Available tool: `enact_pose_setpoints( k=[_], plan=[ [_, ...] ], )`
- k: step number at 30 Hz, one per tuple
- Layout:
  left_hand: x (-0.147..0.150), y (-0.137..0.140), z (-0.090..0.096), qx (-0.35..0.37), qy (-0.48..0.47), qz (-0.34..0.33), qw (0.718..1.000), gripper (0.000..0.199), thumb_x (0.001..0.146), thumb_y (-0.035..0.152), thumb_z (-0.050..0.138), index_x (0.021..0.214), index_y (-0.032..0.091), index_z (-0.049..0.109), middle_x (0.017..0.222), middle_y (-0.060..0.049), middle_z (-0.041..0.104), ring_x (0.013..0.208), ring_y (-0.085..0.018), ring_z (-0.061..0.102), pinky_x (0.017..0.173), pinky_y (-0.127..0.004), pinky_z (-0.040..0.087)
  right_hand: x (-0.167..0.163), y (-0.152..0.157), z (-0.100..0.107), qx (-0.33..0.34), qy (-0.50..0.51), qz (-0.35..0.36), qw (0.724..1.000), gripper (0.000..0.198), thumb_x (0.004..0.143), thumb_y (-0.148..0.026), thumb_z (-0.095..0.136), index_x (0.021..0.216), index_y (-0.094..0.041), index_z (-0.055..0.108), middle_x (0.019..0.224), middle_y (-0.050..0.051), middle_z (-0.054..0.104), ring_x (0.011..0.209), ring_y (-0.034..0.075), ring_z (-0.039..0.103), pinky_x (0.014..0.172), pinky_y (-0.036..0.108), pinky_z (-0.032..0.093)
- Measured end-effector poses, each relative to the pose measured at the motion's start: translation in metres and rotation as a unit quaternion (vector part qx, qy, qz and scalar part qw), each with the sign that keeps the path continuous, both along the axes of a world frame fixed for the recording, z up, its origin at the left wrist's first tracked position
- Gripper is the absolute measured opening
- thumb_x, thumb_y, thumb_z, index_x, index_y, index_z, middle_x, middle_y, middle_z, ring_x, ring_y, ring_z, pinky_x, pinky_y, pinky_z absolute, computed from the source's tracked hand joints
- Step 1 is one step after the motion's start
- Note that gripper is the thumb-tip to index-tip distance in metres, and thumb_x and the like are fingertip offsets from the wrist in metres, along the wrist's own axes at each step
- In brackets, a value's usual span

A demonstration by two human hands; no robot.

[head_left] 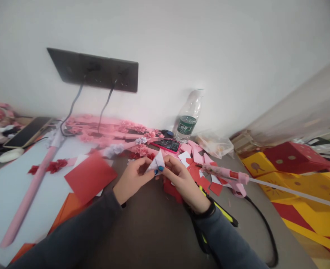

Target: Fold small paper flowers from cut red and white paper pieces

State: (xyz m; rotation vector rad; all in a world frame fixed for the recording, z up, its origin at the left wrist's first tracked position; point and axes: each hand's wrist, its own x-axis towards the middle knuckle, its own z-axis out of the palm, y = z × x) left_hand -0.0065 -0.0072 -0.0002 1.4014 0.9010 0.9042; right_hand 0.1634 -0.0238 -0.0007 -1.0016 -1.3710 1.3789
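My left hand point(131, 178) and my right hand point(182, 180) meet over the middle of the table, both pinching a small folded white paper piece point(156, 162). The paper forms a pointed triangle between the fingertips. Red paper scraps point(196, 175) lie under and beside my right hand. A pink glue gun point(227, 175) rests just right of my right hand, with a black cable trailing toward the table's front. A red paper sheet point(89, 176) lies left of my left hand.
A pink phone point(167, 145) and a plastic water bottle point(189, 116) stand behind the hands by the wall. Pink paper flowers on strips point(117, 131) lie across the back. A long pink stick point(33, 190) crosses the left side. Yellow and red boxes point(294, 175) sit at right.
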Motion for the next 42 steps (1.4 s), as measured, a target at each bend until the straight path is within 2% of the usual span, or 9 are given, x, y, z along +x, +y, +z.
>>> enact_pose_setpoints(
  k=[4, 13, 19, 23, 26, 29, 33, 38, 42],
  plan=[
    [-0.002, 0.001, 0.002, 0.034, 0.053, 0.019, 0.998, 0.008, 0.078, 0.021, 0.061, 0.081, 0.016, 0.067, 0.075, 0.000, 0.065, 0.072, -0.017, 0.058, 0.067, -0.027, 0.044, 0.001, 0.002, 0.000, 0.044, -0.027, -0.047, 0.998, 0.033, 0.084, -0.052, 0.068, 0.079, -0.022, 0.054, 0.070, -0.002, 0.052, 0.060, 0.013, 0.048, 0.056, 0.026, 0.042],
    [-0.002, 0.000, -0.004, -0.013, -0.007, 0.068, 0.998, 0.014, 0.078, 0.028, 0.070, 0.085, 0.016, 0.068, 0.072, 0.001, 0.064, 0.062, -0.012, 0.057, 0.060, -0.023, 0.046, 0.000, 0.000, 0.001, 0.024, -0.006, -0.038, 0.999, 0.030, 0.084, -0.048, 0.068, 0.082, -0.022, 0.052, 0.072, -0.002, 0.057, 0.060, 0.012, 0.053, 0.054, 0.025, 0.046],
    [-0.003, 0.003, -0.007, -0.013, -0.082, 0.133, 0.988, 0.035, 0.073, 0.023, 0.076, 0.106, 0.019, 0.065, 0.104, -0.006, 0.073, 0.081, -0.017, 0.069, 0.063, -0.023, 0.055, 0.000, 0.001, -0.002, 0.017, -0.014, -0.026, 0.999, 0.030, 0.085, -0.047, 0.065, 0.080, -0.023, 0.049, 0.073, 0.000, 0.061, 0.065, 0.015, 0.060, 0.058, 0.028, 0.048],
    [-0.003, 0.003, -0.003, 0.007, -0.047, 0.153, 0.987, 0.037, 0.071, 0.020, 0.075, 0.105, 0.018, 0.063, 0.104, -0.006, 0.073, 0.088, -0.021, 0.071, 0.072, -0.028, 0.058, -0.001, -0.003, 0.001, 0.107, -0.038, -0.136, 0.984, 0.022, 0.091, -0.041, 0.059, 0.084, -0.023, 0.048, 0.078, 0.000, 0.054, 0.068, 0.015, 0.055, 0.061, 0.027, 0.047],
    [-0.002, 0.002, -0.003, 0.012, -0.028, 0.152, 0.988, 0.039, 0.070, 0.018, 0.074, 0.108, 0.018, 0.063, 0.103, -0.006, 0.073, 0.087, -0.020, 0.071, 0.074, -0.029, 0.057, 0.000, -0.007, 0.006, 0.237, -0.120, -0.230, 0.936, 0.010, 0.092, -0.027, 0.058, 0.085, -0.024, 0.052, 0.086, 0.003, 0.053, 0.082, 0.019, 0.055, 0.075, 0.033, 0.047],
    [0.000, 0.001, -0.004, 0.012, -0.026, 0.131, 0.991, 0.032, 0.071, 0.015, 0.071, 0.102, 0.017, 0.063, 0.099, -0.006, 0.072, 0.086, -0.020, 0.070, 0.075, -0.029, 0.056, 0.001, -0.008, 0.009, 0.321, -0.204, -0.226, 0.897, 0.008, 0.089, -0.017, 0.060, 0.084, -0.024, 0.060, 0.103, 0.007, 0.055, 0.102, 0.025, 0.056, 0.089, 0.040, 0.046],
    [0.002, -0.002, -0.005, -0.007, -0.059, 0.109, 0.992, 0.037, 0.071, 0.014, 0.071, 0.106, 0.019, 0.059, 0.086, -0.001, 0.070, 0.080, -0.018, 0.070, 0.074, -0.028, 0.056, 0.000, -0.007, 0.010, 0.328, -0.245, -0.194, 0.891, 0.013, 0.087, -0.012, 0.061, 0.082, -0.024, 0.062, 0.110, 0.008, 0.057, 0.108, 0.026, 0.057, 0.092, 0.044, 0.047],
    [0.002, -0.004, -0.002, -0.026, -0.100, 0.112, 0.988, 0.064, 0.071, 0.014, 0.074, 0.129, 0.021, 0.047, 0.097, -0.003, 0.073, 0.086, -0.018, 0.072, 0.079, -0.029, 0.057, 0.001, -0.005, 0.009, 0.317, -0.243, -0.189, 0.897, 0.015, 0.088, -0.010, 0.059, 0.083, -0.024, 0.061, 0.107, 0.008, 0.060, 0.105, 0.025, 0.060, 0.090, 0.043, 0.048],
    [0.001, -0.004, 0.000, -0.037, -0.087, 0.094, 0.991, 0.041, 0.073, 0.018, 0.073, 0.111, 0.017, 0.059, 0.083, -0.003, 0.076, 0.082, -0.020, 0.074, 0.077, -0.029, 0.058, 0.001, -0.006, 0.007, 0.319, -0.248, -0.180, 0.897, 0.015, 0.088, -0.011, 0.060, 0.087, -0.024, 0.066, 0.111, 0.008, 0.063, 0.108, 0.026, 0.060, 0.093, 0.043, 0.047]
  ],
)
